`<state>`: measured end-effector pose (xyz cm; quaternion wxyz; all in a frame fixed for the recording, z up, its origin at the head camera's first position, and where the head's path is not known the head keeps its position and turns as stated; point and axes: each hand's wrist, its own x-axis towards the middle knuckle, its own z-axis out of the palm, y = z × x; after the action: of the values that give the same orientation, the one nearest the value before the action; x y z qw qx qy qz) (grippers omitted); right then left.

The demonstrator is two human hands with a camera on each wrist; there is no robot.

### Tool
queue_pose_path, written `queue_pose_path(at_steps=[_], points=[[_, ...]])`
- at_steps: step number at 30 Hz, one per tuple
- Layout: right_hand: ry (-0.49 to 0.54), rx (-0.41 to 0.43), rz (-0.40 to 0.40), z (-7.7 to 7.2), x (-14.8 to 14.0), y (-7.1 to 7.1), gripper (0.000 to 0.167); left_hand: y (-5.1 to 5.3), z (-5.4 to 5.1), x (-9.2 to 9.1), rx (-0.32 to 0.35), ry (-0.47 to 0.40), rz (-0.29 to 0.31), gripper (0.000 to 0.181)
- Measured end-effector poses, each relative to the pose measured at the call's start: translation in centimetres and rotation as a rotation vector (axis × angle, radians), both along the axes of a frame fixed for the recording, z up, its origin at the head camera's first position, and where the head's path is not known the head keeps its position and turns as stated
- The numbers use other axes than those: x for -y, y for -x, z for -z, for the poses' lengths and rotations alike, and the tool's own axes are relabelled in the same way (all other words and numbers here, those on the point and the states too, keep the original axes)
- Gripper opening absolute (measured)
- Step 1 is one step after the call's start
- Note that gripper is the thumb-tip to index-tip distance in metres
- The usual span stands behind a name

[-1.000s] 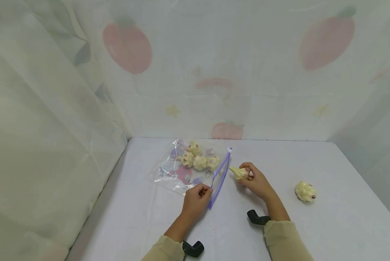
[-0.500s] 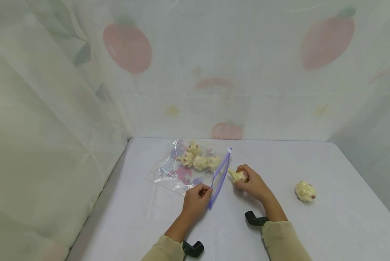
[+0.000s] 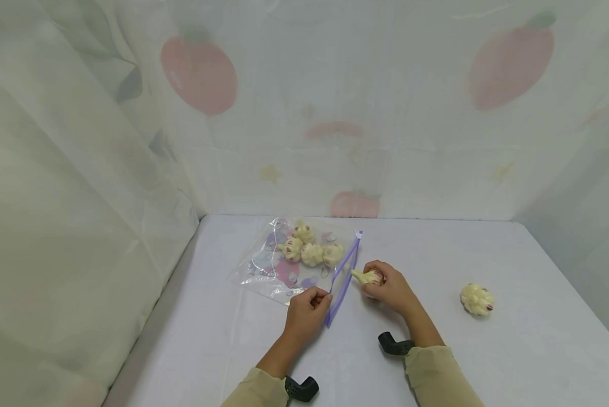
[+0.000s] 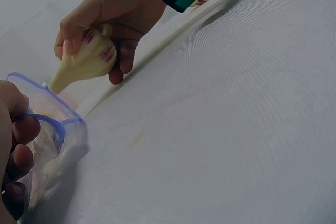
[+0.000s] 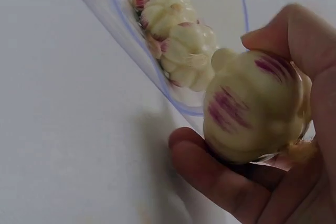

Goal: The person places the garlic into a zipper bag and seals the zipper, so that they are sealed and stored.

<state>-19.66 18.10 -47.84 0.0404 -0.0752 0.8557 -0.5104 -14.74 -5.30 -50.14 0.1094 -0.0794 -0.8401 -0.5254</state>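
A clear zip bag (image 3: 263,277) with a purple zip edge and printed shapes lies on the table, several garlic bulbs (image 3: 312,254) inside it. My left hand (image 3: 306,316) pinches the near side of its mouth, which stands parted in the right wrist view. In my right hand (image 3: 393,288) is another garlic bulb (image 5: 252,103), cream with purple streaks, gripped between thumb and fingers. Its stem points left at the purple edge, close to the opening; whether it touches cannot be told. One more garlic bulb (image 3: 477,299) lies by itself to the right.
The white table (image 3: 528,362) runs back to a pale curtain (image 3: 411,169) with fruit prints. Another curtain hangs along the left side (image 3: 80,226). Black wrist mounts (image 3: 301,389) sit by both sleeves.
My right hand has moved left and slightly nearer to me, bringing the garlic bulb's stem up to the bag's mouth. My left hand and the bag have stayed in place.
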Motion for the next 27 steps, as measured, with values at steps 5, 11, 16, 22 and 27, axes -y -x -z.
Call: queue_pose_path(at_steps=[5,11,16,22,27], points=[[-0.083,-0.026,0.009,0.0,0.6,0.0,0.047,0.0,0.0,0.0,0.004,0.005,-0.001,0.01],[-0.141,-0.029,0.034,-0.1,1.7,-0.3,0.063,0.0,-0.1,0.0,-0.001,0.004,-0.002,0.01],[-0.112,-0.048,0.041,0.1,2.8,-0.5,0.064,0.0,-0.1,-0.1,-0.008,0.006,-0.005,0.01],[-0.092,-0.099,-0.026,0.4,3.5,-0.6,0.066,0.0,0.0,0.0,-0.02,0.007,-0.003,0.01],[-0.051,-0.11,-0.078,0.4,3.8,-0.8,0.067,0.0,0.0,0.0,-0.03,0.012,0.002,0.01]])
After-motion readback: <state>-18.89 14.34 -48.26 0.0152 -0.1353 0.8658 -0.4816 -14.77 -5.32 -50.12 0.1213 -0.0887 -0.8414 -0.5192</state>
